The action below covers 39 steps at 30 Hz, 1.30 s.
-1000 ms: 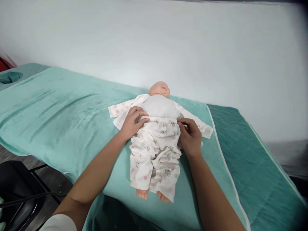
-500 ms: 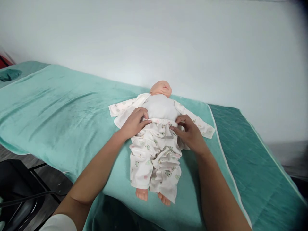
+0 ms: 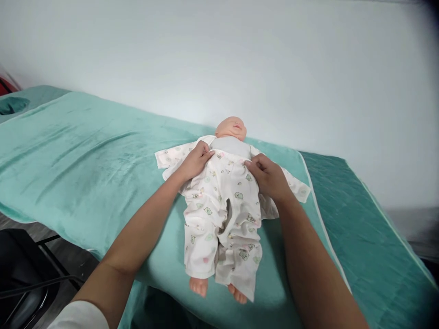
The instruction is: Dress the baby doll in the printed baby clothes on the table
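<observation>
The white printed baby trousers (image 3: 222, 205) sit on a bald, flesh-toned baby doll (image 3: 232, 128) lying face-up on a teal plush blanket (image 3: 85, 155). The left hand (image 3: 195, 161) and right hand (image 3: 267, 176) each pinch the waistband, high on the doll's grey chest; fingertips are tucked into cloth. An open printed jacket (image 3: 171, 156) is mostly hidden beneath. Both forearms are cut off by the frame's bottom edge.

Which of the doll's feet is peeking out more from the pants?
The foot on the left of the picture: it shows whole, while the other foot is half under the pants cuff.
</observation>
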### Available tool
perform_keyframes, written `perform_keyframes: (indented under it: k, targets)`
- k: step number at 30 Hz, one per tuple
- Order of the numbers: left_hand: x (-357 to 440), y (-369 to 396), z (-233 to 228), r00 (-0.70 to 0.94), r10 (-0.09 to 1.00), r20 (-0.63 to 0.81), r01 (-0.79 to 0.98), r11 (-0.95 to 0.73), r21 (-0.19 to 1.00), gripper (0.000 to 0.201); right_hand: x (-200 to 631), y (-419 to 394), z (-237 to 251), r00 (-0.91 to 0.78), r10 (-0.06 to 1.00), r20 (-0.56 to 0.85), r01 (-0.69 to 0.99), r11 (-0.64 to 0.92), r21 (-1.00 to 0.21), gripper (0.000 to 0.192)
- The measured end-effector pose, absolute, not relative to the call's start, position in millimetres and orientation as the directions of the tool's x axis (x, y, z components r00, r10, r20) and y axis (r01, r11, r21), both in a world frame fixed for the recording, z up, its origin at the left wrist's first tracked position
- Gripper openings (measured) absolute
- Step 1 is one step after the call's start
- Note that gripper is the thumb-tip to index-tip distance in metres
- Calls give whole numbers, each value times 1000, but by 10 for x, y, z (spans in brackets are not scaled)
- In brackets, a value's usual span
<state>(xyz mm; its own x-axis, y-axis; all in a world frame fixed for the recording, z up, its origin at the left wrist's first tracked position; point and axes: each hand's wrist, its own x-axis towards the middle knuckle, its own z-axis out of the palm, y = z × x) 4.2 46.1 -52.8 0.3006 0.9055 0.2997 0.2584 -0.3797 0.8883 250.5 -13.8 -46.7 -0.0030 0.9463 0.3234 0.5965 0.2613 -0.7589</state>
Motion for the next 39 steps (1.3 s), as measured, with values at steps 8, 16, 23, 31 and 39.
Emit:
perform_keyframes:
  k: [8,16,23,31,39]
  targets:
    - [101,393,-549,155,970,188,-31,-185,982,21,2405,17,-548,157,978,136,97,122,-988,38]
    - [-62,435,-546,179,980,-88,-517,170,839,27,2458,-39,-615,213,977,-18,-200,25,-980,44]
    - [-133,352,-539,282,958,-55,-427,177,887,28,2427,-88,-638,259,965,-27,-223,33,-974,44]
    - [-91,306,-574,247,966,79,6,-83,997,12,2388,-102,-611,253,968,-4,-132,31,-991,31]
    - [-75,337,-622,206,954,216,133,-246,960,10,2312,-158,-519,314,949,27,-52,45,-998,22]
